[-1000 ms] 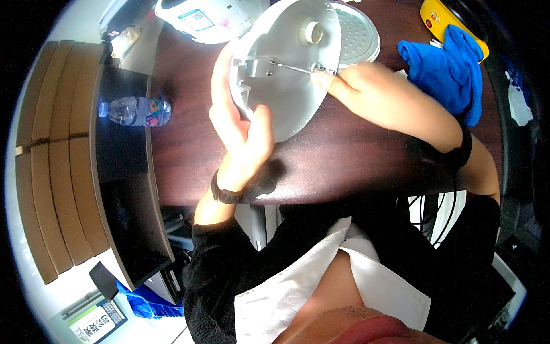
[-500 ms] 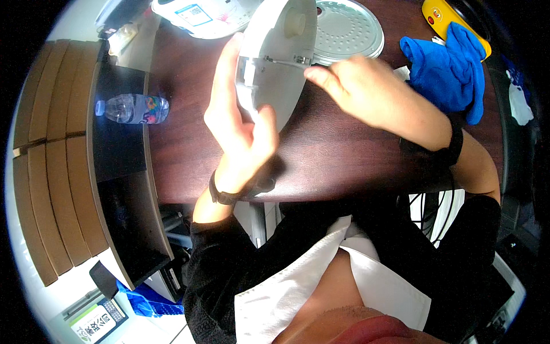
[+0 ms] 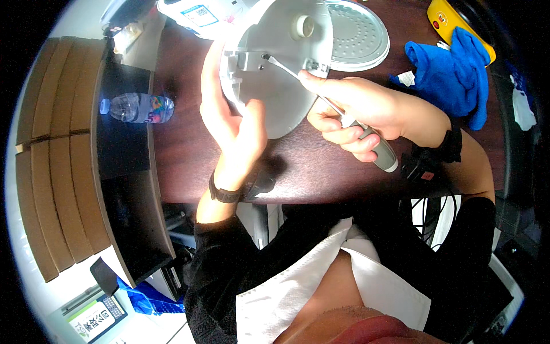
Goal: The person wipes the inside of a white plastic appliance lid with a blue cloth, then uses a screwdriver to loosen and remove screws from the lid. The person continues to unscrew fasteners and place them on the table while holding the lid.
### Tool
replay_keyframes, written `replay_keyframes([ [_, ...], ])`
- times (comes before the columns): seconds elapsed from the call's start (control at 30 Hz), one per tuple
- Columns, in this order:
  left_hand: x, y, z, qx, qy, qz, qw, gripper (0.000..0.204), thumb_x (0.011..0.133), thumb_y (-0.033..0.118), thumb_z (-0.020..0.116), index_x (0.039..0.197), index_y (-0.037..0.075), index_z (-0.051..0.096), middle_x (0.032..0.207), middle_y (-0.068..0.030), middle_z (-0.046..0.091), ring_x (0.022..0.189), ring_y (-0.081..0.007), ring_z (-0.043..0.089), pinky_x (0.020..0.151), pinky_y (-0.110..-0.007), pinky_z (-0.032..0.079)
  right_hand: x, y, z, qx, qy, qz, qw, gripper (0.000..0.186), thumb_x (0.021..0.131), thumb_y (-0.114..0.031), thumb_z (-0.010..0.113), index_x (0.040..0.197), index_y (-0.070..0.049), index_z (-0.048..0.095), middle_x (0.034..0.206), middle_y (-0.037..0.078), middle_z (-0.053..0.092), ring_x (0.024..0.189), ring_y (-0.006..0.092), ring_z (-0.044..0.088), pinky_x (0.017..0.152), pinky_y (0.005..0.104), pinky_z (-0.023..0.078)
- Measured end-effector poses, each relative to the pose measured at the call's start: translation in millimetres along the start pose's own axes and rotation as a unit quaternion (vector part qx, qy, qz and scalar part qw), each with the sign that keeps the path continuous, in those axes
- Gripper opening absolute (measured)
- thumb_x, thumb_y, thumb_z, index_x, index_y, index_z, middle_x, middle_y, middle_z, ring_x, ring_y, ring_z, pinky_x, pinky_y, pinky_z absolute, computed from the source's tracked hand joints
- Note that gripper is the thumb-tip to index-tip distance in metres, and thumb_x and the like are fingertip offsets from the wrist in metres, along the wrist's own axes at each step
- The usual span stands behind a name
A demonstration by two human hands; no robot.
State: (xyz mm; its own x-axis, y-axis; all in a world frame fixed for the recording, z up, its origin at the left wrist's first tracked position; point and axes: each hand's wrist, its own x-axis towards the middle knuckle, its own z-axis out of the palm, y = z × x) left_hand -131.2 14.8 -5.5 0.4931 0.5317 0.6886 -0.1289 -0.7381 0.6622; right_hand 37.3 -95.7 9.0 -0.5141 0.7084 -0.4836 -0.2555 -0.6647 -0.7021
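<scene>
My right hand (image 3: pixel 358 112) has rolled over since half a second ago, so the grey-handled screwdriver (image 3: pixel 382 150) now shows, pinched in curled fingers with my thumb along the shaft. The white cover (image 3: pixel 286 106) has swung from nearly edge-on to showing its hollow inside; I judge this gives the tool a clearer line. Its tip meets or nearly meets a small dark hole there; I can't tell whether it is seated. My left hand (image 3: pixel 232 132) clasps the cover's left rim between thumb and fingers, over the far half of the table (image 3: pixel 321 166), left of centre.
</scene>
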Motion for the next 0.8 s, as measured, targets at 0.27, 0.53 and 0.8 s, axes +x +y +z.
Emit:
replay_keyframes([
  [0.27, -3, 3, 2, 0.027, 0.0, 0.02, 0.999, 0.066, 0.064, 0.006, 0.046, 0.129, -0.003, 0.038, 0.117, -0.0194, 0.052, 0.108, -0.0264, 0.05, 0.096, -0.036, 0.036, 10, 0, -16, -0.581, 0.382, -0.214, 0.686, 0.065, 0.091, -0.05, 0.039, 0.057, 0.002, 0.06, 0.043, 0.017, 0.046, 0.04, 0.0286, 0.053, 0.041, 0.0367, 0.043],
  [0.53, -2, 4, 4, -0.002, 0.014, -0.038, 0.999, 0.065, 0.066, 0.008, 0.048, 0.129, -0.004, 0.037, 0.123, -0.018, 0.046, 0.113, -0.0253, 0.045, 0.099, -0.037, 0.033, -3, -6, -12, -0.555, 0.379, -0.154, 0.724, 0.063, 0.088, -0.055, 0.039, 0.061, -0.001, 0.055, 0.044, 0.009, 0.046, 0.035, 0.0216, 0.05, 0.038, 0.034, 0.044],
  [0.8, -4, 0, 8, -0.035, 0.023, -0.042, 0.998, 0.064, 0.071, 0.012, 0.051, 0.13, -0.004, 0.034, 0.124, -0.0172, 0.045, 0.114, -0.0243, 0.044, 0.098, -0.037, 0.034, -2, 1, 6, 0.039, 0.02, 0.015, 0.999, 0.065, 0.089, -0.063, 0.021, 0.056, -0.009, 0.035, 0.042, -0.001, 0.031, 0.027, 0.0081, 0.03, 0.029, 0.0254, 0.034],
])
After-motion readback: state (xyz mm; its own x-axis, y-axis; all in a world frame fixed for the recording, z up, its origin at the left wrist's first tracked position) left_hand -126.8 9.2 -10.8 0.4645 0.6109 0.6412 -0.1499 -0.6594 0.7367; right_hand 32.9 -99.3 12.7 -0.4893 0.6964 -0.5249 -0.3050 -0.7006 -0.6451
